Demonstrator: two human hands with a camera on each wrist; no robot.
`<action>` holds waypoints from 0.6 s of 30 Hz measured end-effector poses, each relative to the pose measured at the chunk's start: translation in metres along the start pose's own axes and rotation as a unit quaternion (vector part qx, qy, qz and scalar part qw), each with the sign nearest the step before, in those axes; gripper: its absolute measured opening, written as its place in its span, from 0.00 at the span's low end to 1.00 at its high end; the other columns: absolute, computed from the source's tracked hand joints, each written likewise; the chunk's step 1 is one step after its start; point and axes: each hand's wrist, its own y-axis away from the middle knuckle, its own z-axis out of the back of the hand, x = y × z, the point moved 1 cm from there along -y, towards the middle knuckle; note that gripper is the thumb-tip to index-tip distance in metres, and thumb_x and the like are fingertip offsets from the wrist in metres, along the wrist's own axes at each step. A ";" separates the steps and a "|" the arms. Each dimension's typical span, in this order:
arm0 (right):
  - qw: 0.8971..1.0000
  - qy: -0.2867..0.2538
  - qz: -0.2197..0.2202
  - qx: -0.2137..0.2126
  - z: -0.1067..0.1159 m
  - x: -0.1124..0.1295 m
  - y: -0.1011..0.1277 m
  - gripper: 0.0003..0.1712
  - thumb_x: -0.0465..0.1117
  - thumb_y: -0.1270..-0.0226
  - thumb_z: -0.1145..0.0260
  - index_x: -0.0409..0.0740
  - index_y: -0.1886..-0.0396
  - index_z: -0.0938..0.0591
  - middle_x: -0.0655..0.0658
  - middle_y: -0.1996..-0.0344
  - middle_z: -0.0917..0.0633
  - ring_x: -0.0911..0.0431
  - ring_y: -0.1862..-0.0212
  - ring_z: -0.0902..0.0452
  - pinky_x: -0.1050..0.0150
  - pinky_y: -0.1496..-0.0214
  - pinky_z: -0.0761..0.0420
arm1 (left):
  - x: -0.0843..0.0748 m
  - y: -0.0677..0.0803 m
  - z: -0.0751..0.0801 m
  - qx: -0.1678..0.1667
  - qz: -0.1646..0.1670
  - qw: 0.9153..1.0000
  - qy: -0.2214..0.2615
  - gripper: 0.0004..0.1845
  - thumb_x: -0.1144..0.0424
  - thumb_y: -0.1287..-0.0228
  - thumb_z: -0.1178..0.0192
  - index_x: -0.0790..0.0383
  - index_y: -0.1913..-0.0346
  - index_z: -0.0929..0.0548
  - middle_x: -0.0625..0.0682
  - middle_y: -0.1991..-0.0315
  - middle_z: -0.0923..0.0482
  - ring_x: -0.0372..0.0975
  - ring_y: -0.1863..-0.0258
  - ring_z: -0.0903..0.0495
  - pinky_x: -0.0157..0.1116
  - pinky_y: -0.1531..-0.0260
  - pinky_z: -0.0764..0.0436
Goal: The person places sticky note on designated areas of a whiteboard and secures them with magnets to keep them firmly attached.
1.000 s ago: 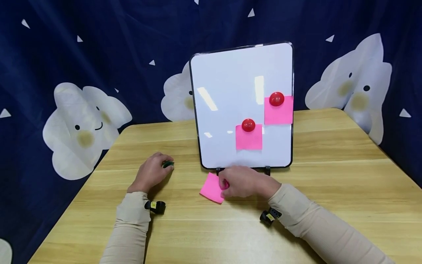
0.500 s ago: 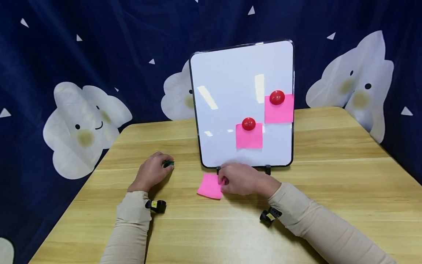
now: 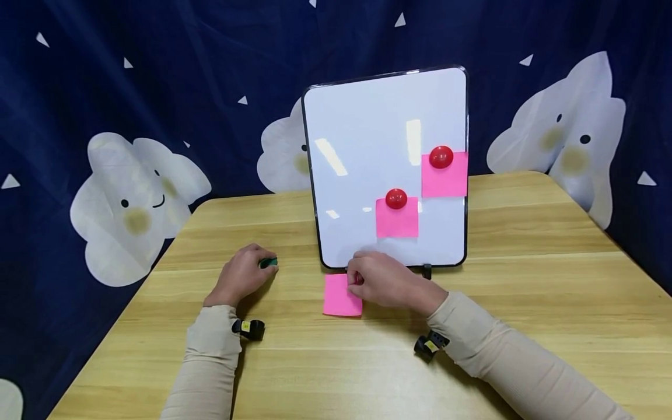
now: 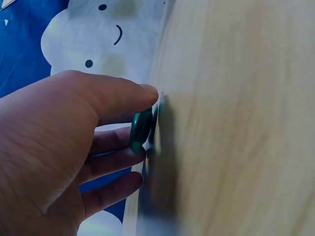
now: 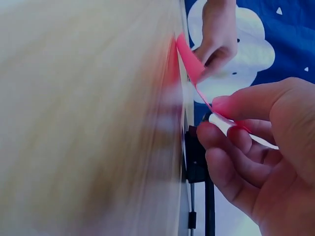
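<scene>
My right hand (image 3: 385,280) pinches a pink sticky note (image 3: 340,296) between thumb and fingers, just in front of the whiteboard's (image 3: 362,140) lower edge. In the right wrist view the sticky note (image 5: 189,56) is seen nearly edge-on, slanting from the fingertips toward the tabletop. A small white piece (image 5: 221,123) shows among those fingers; I cannot tell what it is. To the left, my left hand (image 3: 241,274) holds a green magnet (image 4: 141,130) by thumb and fingers, low over the wooden table (image 3: 325,361).
Two more pink sticky notes, a lower note (image 3: 397,221) and an upper note (image 3: 444,178), hang on the board under a red magnet (image 3: 396,199) and another red magnet (image 3: 441,157). A black stand foot (image 3: 427,271) supports the board. Behind everything hangs a dark blue curtain (image 3: 220,52).
The pink sticky note has turned from a tilt to nearly square with the board, and my right hand has shifted slightly toward the board. My left hand stays in place.
</scene>
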 end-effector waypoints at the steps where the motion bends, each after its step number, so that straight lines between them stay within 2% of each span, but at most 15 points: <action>1: 1.000 -0.005 0.000 -0.001 0.000 0.000 0.000 0.07 0.38 0.38 0.27 0.52 0.72 0.18 0.57 0.73 0.24 0.61 0.65 0.30 0.66 0.63 0.24 | 0.000 0.000 0.000 0.003 0.002 1.000 0.002 0.15 0.60 0.33 0.34 0.61 0.47 0.13 0.57 0.48 0.20 0.53 0.51 0.20 0.54 0.53 0.21; 12: 0.999 -0.033 -0.003 -0.007 0.000 -0.004 0.000 0.04 0.33 0.37 0.29 0.46 0.66 0.13 0.56 0.70 0.24 0.60 0.63 0.29 0.69 0.64 0.22 | 0.000 0.000 0.003 0.019 0.006 1.000 0.021 0.16 0.64 0.30 0.40 0.65 0.43 0.15 0.60 0.47 0.21 0.54 0.47 0.22 0.54 0.47 0.23; 18: 0.999 -0.044 0.000 -0.012 0.001 -0.004 0.000 0.06 0.31 0.36 0.31 0.42 0.62 0.11 0.54 0.67 0.20 0.59 0.62 0.27 0.69 0.64 0.21 | 0.001 0.000 0.002 0.018 -0.003 1.000 0.025 0.16 0.65 0.31 0.38 0.65 0.44 0.15 0.60 0.50 0.21 0.53 0.50 0.21 0.52 0.49 0.21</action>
